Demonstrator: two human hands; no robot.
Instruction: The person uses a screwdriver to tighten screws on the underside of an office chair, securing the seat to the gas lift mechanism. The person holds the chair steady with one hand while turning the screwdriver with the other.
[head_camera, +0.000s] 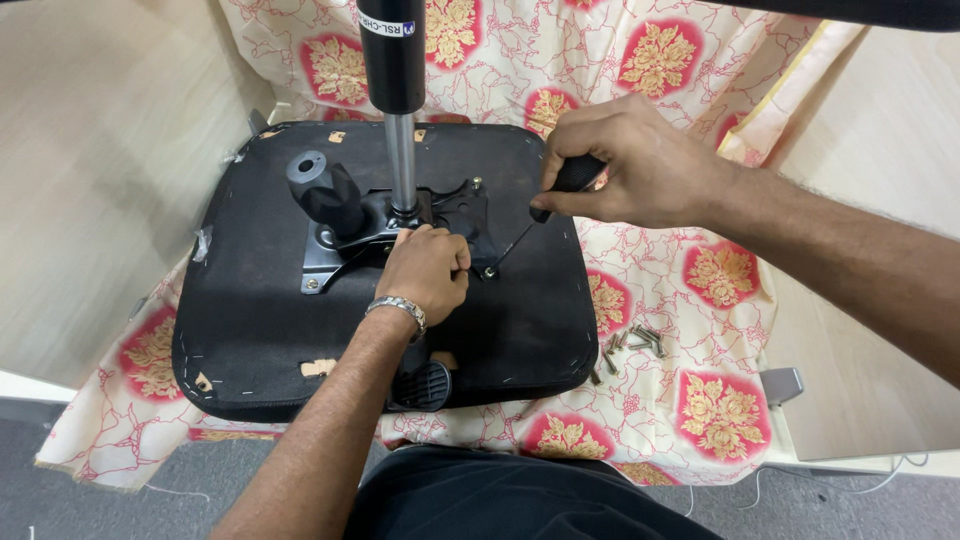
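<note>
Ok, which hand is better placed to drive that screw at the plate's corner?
Right. The right hand already grips the screwdriver, whose tip sits at the screw. The left hand rests on the plate, likely steadying it, and holds no tool.

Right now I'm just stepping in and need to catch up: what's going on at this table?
A person has an upturned black chair seat lying on a floral cloth. Their right hand holds a screwdriver to a screw in the metal mounting plate, while the left hand presses on the plate. Spare screws lie beside the seat.
</note>
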